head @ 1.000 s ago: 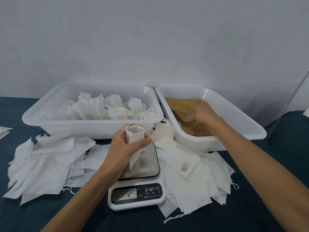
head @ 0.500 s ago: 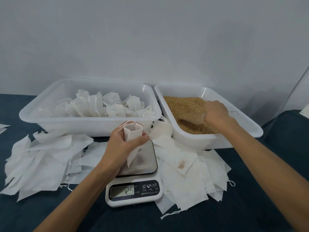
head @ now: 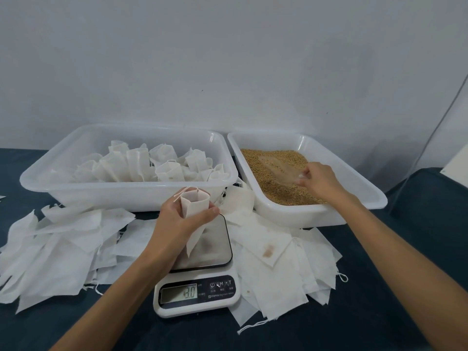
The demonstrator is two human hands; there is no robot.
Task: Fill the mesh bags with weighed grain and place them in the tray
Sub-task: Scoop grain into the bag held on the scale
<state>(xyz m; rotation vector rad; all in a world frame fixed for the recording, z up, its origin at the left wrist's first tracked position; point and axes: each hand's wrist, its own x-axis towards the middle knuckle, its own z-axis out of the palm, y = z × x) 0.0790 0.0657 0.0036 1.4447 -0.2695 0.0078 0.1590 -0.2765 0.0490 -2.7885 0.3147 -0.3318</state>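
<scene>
Plain pale wall [head: 228,59] fills the far side, evenly lit, and the counter [head: 379,287] has a dark blue cloth cover.

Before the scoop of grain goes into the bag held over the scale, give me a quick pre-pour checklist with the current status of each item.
1. Mesh bag mouth held open, facing up: ok.
2. Left hand grips the bag above the scale: ok.
3. Right hand holds the clear scoop over the grain: ok.
4. Scoop loaded: ok, grain shows inside it.
5. Scale display zeroed: not ok, a nonzero figure shows.
6. Room in the left tray for another bag: ok.
</scene>
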